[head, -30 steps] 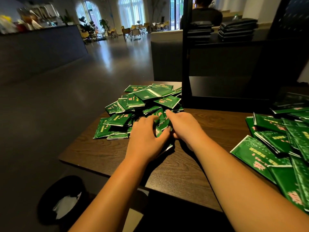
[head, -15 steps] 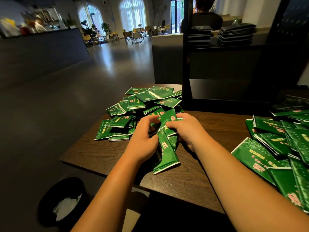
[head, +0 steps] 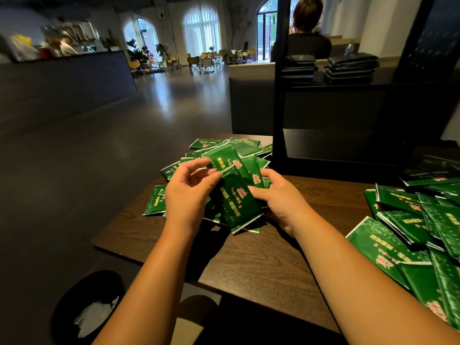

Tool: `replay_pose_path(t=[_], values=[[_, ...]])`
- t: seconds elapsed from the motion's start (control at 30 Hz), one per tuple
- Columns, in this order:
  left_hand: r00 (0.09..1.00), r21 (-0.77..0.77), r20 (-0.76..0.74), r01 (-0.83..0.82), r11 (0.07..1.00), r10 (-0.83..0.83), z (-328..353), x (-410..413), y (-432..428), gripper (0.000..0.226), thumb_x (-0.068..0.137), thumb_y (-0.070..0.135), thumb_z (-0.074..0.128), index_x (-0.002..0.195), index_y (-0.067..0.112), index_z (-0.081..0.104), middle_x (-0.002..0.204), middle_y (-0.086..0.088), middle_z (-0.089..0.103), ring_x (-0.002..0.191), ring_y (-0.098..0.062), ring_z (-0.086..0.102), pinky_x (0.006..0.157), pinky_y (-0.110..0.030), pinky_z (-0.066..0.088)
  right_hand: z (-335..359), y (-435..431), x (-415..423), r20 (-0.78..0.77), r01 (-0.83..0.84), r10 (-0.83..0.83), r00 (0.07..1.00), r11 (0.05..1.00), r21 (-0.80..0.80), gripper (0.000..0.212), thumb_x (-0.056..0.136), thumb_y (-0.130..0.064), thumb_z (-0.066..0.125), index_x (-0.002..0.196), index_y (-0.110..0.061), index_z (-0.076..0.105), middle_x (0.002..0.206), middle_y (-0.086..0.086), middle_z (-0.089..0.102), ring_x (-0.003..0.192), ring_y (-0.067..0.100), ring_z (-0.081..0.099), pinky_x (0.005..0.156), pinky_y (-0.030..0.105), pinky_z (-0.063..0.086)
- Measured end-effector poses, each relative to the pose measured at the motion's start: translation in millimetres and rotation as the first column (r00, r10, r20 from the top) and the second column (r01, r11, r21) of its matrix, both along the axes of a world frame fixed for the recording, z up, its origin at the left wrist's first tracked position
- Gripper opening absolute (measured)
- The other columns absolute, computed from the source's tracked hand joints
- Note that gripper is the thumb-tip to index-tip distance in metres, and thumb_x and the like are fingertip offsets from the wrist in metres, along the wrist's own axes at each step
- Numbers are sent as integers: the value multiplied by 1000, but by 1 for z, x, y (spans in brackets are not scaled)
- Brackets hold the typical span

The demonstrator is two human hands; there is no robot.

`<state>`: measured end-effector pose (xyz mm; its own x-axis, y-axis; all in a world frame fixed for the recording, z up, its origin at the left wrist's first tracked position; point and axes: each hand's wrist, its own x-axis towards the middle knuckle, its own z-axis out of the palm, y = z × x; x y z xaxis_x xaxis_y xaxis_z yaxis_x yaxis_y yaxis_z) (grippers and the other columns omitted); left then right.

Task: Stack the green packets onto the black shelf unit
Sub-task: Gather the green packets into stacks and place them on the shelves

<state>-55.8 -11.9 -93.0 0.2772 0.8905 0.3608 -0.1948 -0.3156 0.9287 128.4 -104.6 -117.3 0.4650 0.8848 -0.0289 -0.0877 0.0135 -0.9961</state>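
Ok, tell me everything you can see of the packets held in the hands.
The held packets are a few flat, glossy dark green sachets with pink and yellow print and pale sealed ends. They are fanned unevenly and tilted, lower ends towards the table, in front of the loose pile. The left hand pinches their upper left edge and the right hand grips their right side. Whether they touch the table is unclear.

Both hands up off tabletop (head: 249,260); second ago they lay flat on near edge of pile (head: 239,148), fingers dug in. Now left hand (head: 186,195) raised, thumb and fingertips pinching top end of bundle of packets (head: 234,200); right hand (head: 278,197) grips it from right side. Bundle lifted out of pile, fanned, lower ends near tabletop.
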Motion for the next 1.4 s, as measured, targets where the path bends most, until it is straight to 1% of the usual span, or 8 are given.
replay_pose_path(t=[0.2, 0.47, 0.6, 0.83, 0.97, 1.1, 1.27, 1.4], values=[[964, 326, -120, -188, 927, 238, 18, 18, 29, 45, 88, 8, 89, 128, 16, 71, 136, -3, 57, 99, -7, 74, 94, -23, 60, 1, -1, 2, -17, -35, 36, 999, 998, 52, 40, 97, -9, 77, 126, -34, 70, 125, 4, 78, 109, 31, 79, 98, 58, 61], [945, 105, -249, -191, 976, 212, 1, 49, 24, 63, 98, 50, 75, 149, 21, 53, 142, 5, 56, 113, -1, 61, 83, -9, 44, 5, -1, 0, -88, -21, 31, 996, 993, 113, 37, 101, -7, 71, 132, -27, 68, 124, 6, 78, 110, 33, 78, 96, 60, 62], [933, 71, -315, -163, 984, 177, -8, 58, 28, 68, 102, 66, 61, 151, 19, 53, 121, -3, 72, 112, -18, 68, 90, -34, 51, 13, -3, -2, -189, 22, 4, 982, 991, 134, 31, 106, -7, 57, 124, -25, 74, 120, 8, 79, 110, 28, 78, 96, 53, 63], [948, 115, -271, -140, 983, 166, -13, 63, 23, 36, 104, 53, 65, 119, 20, 63, 81, 5, 52, 64, -1, 45, 61, -22, 40, 15, -5, -8, -73, -7, 17, 997, 990, 139, 43, 98, -24, 78, 138, -21, 64, 122, 1, 79, 112, 21, 77, 104, 51, 59], [983, 28, -177, -36, 999, 41, -13, 59, 20, 44, 109, 60, 50, 108, 20, 69, 86, 14, 69, 75, 10, 61, 70, -11, 46, 12, -2, -5, -27, 35, -30, 999, 980, 198, 37, 98, -9, 76, 133, -19, 66, 122, 7, 79, 114, 28, 77, 104, 59, 58], [984, -248, -36, 163, 955, -177, -15, 56, 23, 67, 103, 77, 40, 136, 27, 70, 135, -1, 74, 125, -17, 69, 111, -45, 53, 14, -3, 0, -128, 72, -40, 991, 963, 261, 36, 100, -6, 70, 135, -13, 65, 126, 13, 77, 119, 34, 74, 105, 61, 57], [900, -358, 56, 422, 833, -432, -9, 53, 14, 56, 107, 50, 58, 138, 3, 68, 127, -22, 67, 104, -40, 62, 82, -43, 56, 18, -7, 2, -403, 103, 11, 915, 960, 259, 34, 104, -9, 62, 138, -12, 66, 129, 18, 75, 120, 39, 73, 104, 65, 56], [830, -366, 33, 528, 766, -557, -13, 52, 11, 49, 102, 37, 67, 139, 4, 67, 139, -19, 71, 131, -40, 66, 113, -56, 52, 13, -6, 4, -600, 74, 26, 799, 987, 142, 44, 100, -27, 72, 139, -6, 68, 132, 25, 73, 121, 46, 71, 108, 68, 52]])
